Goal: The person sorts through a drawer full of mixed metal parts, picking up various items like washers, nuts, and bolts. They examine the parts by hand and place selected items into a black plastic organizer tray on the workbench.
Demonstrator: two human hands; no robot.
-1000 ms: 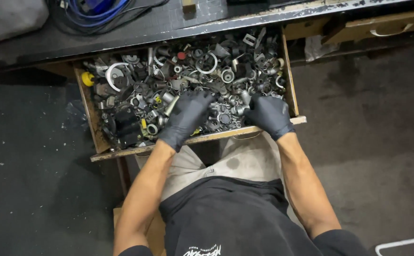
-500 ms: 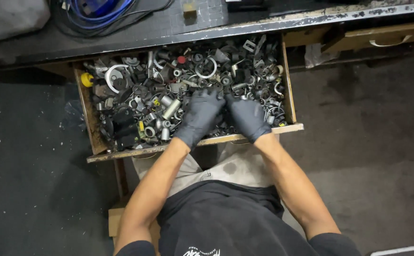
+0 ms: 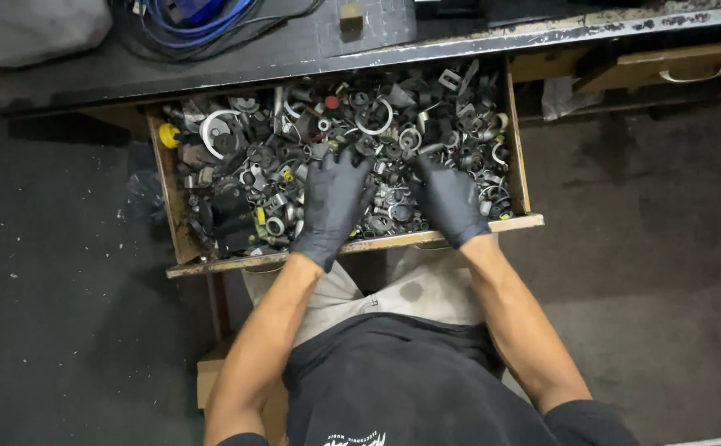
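Both hands wear black gloves and lie palm down on a heap of metal parts point(image 3: 393, 140) in an open wooden drawer point(image 3: 170, 206). The left hand point(image 3: 331, 206) has its fingers spread wide over the parts near the middle of the drawer's front edge; whether anything sits under its palm cannot be told. The right hand point(image 3: 449, 201) rests just beside it, toward the front right corner, fingers loosely splayed and pressing into the heap; its grip is hidden too, so I cannot tell if it holds a piece. The parts are grey and dark: rings, short tubes, clamps, nuts and brackets, all tangled and hard to pick apart. A white ring point(image 3: 216, 132) and a yellow knob point(image 3: 170, 135) lie near the back left corner, and a small red cap point(image 3: 331, 102) by the back edge. Above the drawer, the dark table point(image 3: 294, 49) carries blue cable point(image 3: 199, 21), cut off by the frame's top.
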